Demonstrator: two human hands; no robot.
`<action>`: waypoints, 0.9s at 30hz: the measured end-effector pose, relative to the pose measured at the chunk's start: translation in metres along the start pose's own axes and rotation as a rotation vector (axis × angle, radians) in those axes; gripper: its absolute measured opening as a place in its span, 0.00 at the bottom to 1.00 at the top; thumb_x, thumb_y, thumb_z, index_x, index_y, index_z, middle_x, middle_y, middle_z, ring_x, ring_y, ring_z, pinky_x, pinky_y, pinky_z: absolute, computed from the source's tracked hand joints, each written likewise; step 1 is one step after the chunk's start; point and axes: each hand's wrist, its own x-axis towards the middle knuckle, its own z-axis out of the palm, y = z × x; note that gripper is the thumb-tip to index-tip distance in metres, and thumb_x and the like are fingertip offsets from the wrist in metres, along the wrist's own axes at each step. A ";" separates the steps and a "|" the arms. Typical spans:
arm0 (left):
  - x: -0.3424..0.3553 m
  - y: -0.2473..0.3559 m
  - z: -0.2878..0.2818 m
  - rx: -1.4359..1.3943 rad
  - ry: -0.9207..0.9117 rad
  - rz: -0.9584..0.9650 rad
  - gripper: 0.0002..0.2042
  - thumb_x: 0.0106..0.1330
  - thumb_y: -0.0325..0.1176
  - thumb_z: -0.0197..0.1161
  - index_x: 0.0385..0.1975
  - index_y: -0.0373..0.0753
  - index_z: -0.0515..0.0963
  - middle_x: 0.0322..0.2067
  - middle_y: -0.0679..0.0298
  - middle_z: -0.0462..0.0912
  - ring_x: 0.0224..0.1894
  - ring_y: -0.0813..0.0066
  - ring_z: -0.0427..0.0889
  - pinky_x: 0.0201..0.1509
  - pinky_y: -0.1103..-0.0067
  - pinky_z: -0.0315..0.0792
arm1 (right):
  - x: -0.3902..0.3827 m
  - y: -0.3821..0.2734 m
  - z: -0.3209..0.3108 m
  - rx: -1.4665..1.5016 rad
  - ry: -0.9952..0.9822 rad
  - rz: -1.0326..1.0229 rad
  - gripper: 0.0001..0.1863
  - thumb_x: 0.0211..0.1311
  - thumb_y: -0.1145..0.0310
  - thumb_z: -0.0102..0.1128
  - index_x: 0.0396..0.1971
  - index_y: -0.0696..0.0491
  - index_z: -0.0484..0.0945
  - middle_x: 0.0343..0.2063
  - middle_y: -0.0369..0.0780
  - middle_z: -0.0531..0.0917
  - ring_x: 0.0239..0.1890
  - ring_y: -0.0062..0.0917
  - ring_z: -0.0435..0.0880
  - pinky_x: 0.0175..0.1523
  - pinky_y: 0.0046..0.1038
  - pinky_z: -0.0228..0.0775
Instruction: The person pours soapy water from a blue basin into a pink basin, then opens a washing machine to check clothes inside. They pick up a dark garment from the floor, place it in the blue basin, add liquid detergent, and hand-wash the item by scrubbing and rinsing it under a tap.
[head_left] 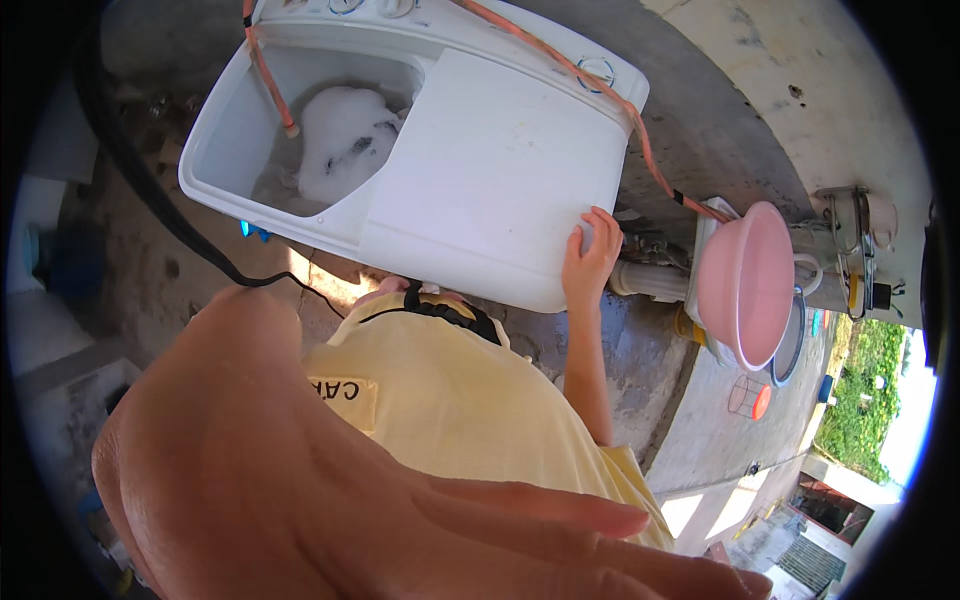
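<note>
My left hand fills the lower foreground, close to the camera, its fingers stretched out to the right with nothing visible in them. My right hand rests, fingers loosely spread and bent, on the right edge of the white lid of a twin-tub washing machine. The machine's open left tub holds foamy water, with an orange hose hanging into it. A black cable runs past at the left. My yellow shirt shows below the machine.
A pink basin stands on its side at the right, beside pipes, a blue-rimmed basin and a metal rack. An orange object lies on the concrete floor. Greenery shows at the far right.
</note>
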 end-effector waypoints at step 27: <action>-0.202 -0.084 -0.127 2.098 0.801 -0.219 0.17 0.51 0.34 0.60 0.38 0.34 0.65 0.45 0.51 0.66 0.54 0.54 0.63 0.60 0.60 0.56 | 0.011 -0.047 0.043 0.216 -0.294 -0.399 0.32 0.56 0.68 0.57 0.58 0.63 0.55 0.57 0.49 0.60 0.51 0.41 0.68 0.58 0.40 0.59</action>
